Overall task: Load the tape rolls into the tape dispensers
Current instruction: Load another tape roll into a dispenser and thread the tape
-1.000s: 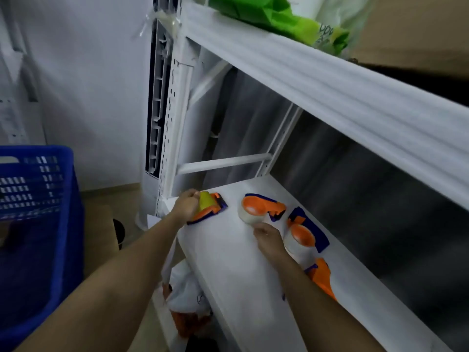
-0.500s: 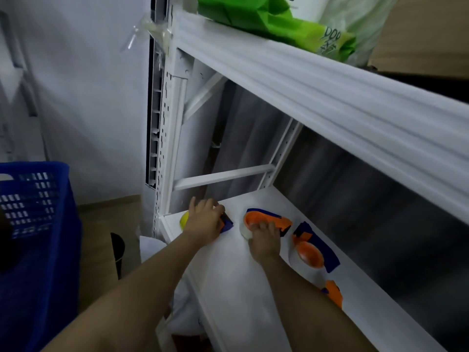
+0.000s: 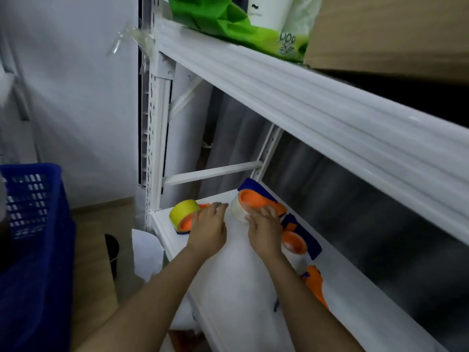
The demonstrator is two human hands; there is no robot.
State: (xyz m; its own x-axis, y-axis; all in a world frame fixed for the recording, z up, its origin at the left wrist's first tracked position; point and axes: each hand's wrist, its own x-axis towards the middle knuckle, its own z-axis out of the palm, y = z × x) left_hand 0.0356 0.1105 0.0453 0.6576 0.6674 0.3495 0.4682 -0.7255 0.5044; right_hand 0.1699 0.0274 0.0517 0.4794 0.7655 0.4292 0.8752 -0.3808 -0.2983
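On the white shelf (image 3: 236,288) both hands lie flat-fingered, the left hand (image 3: 208,228) beside the yellow-roll dispenser (image 3: 186,216) at nine o'clock, the right hand (image 3: 264,226) touching the pale-roll dispenser (image 3: 253,203) at twelve: light, rigid plastic, best gripped by its handle.

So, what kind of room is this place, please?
Probably a storage or stock room: white metal shelving carrying a cardboard box and green packets, and a blue plastic crate standing on the floor.
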